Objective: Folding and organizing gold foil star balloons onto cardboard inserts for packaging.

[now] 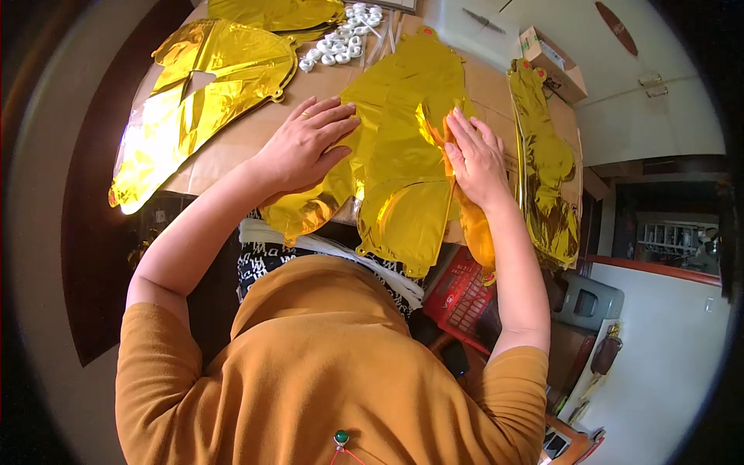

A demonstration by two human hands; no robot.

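Observation:
A large flat gold foil balloon [387,147] lies spread on the cardboard-covered table in front of me, its lower end hanging over the near edge. My left hand [316,139] rests along the balloon's left side with its fingers stretched out. On the right side, my right hand [477,155] lies flat over a turned-up, creased edge [438,132] of the foil, fingers extended. Below that hand an orange-gold flap [476,232] hangs down past the table edge. What lies under both palms is hidden.
More gold foil balloons lie at the left [201,101] and far left back. A narrow folded foil balloon [546,163] is on the right. White rings or rolls [341,43] are piled at the back beside thin clear sticks. An open cardboard box [552,66] and red crate [465,298] flank the right.

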